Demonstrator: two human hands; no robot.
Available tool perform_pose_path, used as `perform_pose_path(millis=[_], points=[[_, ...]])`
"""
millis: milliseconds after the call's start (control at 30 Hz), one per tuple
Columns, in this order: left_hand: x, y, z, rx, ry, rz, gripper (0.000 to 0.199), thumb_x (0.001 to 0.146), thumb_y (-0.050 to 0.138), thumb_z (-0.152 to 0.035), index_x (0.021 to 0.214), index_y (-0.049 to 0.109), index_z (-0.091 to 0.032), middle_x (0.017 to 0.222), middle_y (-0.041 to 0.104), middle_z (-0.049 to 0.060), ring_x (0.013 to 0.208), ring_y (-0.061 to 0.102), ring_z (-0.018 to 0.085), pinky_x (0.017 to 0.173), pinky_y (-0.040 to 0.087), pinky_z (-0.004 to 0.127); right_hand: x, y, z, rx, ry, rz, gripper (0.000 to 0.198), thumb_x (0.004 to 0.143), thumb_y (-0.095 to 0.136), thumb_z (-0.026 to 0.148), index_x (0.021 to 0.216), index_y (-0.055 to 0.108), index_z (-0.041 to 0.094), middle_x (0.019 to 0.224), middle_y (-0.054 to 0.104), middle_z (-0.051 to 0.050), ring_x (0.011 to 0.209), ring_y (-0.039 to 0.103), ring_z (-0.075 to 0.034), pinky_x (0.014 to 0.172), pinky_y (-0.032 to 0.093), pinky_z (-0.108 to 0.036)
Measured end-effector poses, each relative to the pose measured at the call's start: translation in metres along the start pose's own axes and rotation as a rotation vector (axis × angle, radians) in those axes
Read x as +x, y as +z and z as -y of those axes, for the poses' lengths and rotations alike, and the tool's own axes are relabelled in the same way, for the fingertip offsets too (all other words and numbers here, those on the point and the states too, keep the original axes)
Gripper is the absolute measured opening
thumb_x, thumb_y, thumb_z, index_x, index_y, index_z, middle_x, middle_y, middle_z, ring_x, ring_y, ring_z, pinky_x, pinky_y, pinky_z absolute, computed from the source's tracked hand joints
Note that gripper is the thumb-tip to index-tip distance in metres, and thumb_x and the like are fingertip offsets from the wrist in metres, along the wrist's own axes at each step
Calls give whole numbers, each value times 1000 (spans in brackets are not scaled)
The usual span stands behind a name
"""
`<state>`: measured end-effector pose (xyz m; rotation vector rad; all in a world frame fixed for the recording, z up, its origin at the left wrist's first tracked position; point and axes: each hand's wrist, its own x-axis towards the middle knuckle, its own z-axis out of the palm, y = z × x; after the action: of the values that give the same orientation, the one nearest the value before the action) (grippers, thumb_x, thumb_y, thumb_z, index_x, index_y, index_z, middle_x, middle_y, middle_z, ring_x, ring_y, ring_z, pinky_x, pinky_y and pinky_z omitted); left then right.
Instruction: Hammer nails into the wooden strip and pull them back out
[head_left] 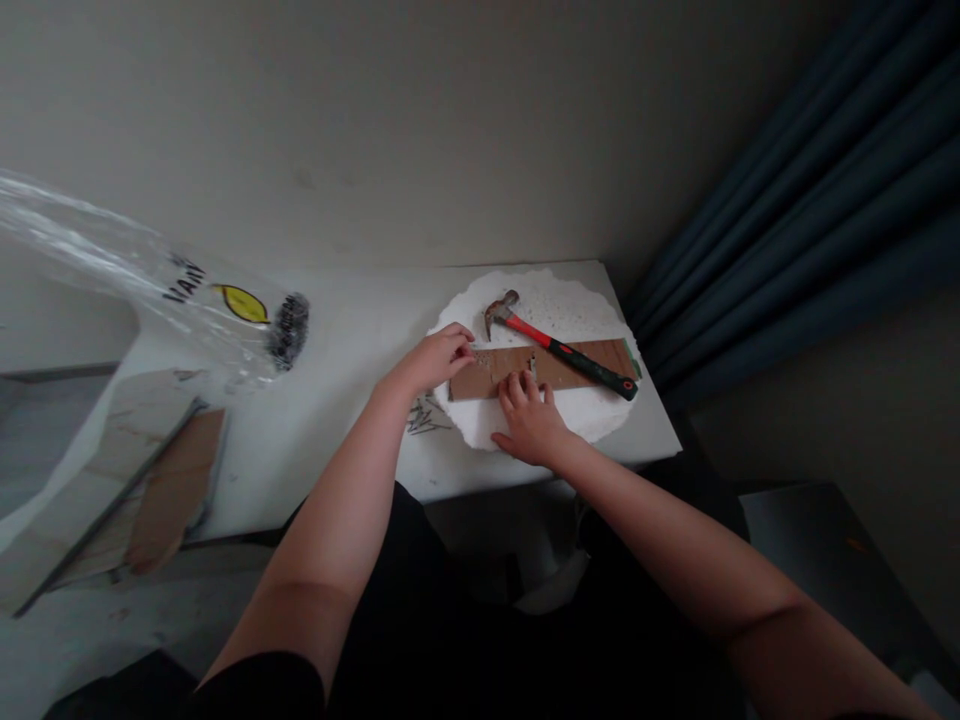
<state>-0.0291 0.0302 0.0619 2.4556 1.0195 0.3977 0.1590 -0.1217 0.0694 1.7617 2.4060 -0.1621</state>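
Note:
A brown wooden board [476,380] lies across a round white slab [555,295] on the table. My left hand [439,358] is over the board's left end, its thumb and fingertips drawn together; whatever may be between them is too small to name. My right hand [531,425] rests on the board's front edge, fingers apart, beside a small dark mark or fitting on the board. A claw hammer [559,348] with a red and black handle lies slantwise over the slab and the board's right part. Several loose nails [426,415] are scattered below my left wrist.
A clear plastic bag [202,300] with a yellow leaf print sits on the white table [322,390] at left. Broken brown and grey boards [172,490] overhang the table's left front. Dark blue curtains [810,200] hang at right, and a wall stands behind.

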Motion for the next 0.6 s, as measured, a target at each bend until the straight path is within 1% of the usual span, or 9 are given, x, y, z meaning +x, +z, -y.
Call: perform_pose_path(millis=[67,167,200,267,333,400,433,533,600], points=[[1,-4,-5,-54,-10,-69,13,90,55,-27,87,62,-17,116,61,9,97,63,17,89,53,34,0,1,0,1,-2,-6,84,92,56,55,155,33,5,163,25,-28,149,21,-46,112,28,-63],[0,-17,-10,-152,-62,-243,16,92,54,-31,92,59,-16,119,61,12,94,64,17,80,56,31,1,3,0,2,-4,-8,85,92,55,56,155,33,4,162,26,-28,148,21,-47,112,28,-63],[-1,-23,-10,-184,-99,-273,19,93,54,-34,94,59,-16,118,62,12,92,65,16,78,56,31,1,3,0,4,-4,-5,86,91,56,56,155,33,3,162,26,-28,148,21,-47,112,28,-63],[-6,-34,-2,-245,-218,-250,21,92,55,-36,97,59,-16,104,66,10,82,66,16,74,56,30,1,4,0,10,-4,-2,86,91,57,56,155,33,4,162,26,-28,149,20,-47,113,27,-64],[-15,-41,13,-257,-364,-139,20,89,57,-34,97,59,-16,88,68,7,73,66,16,69,56,29,1,4,-1,14,-5,-4,86,91,57,55,155,33,4,162,26,-28,149,20,-47,113,27,-63],[-24,-41,31,-194,-489,44,15,82,60,-32,89,61,-18,80,69,6,69,66,17,66,54,28,1,3,-1,12,-4,-6,84,91,57,55,155,34,5,163,26,-28,149,20,-46,113,27,-63],[-28,-38,40,-159,-544,171,12,78,61,-29,84,62,-18,77,69,5,68,66,18,63,53,28,1,3,-1,11,-6,-4,84,91,57,54,155,34,5,163,26,-28,149,20,-46,113,27,-63],[-35,-22,58,-51,-715,441,5,65,63,-23,69,62,-20,67,68,6,63,65,20,59,51,29,1,2,-1,10,-7,5,83,91,57,54,155,34,6,163,26,-28,149,20,-46,113,27,-64],[-36,-11,61,-13,-741,590,3,61,64,-22,61,62,-19,63,66,6,60,63,20,59,51,30,1,1,-1,11,-5,6,83,91,57,54,155,34,5,163,25,-28,149,20,-46,113,27,-63]])
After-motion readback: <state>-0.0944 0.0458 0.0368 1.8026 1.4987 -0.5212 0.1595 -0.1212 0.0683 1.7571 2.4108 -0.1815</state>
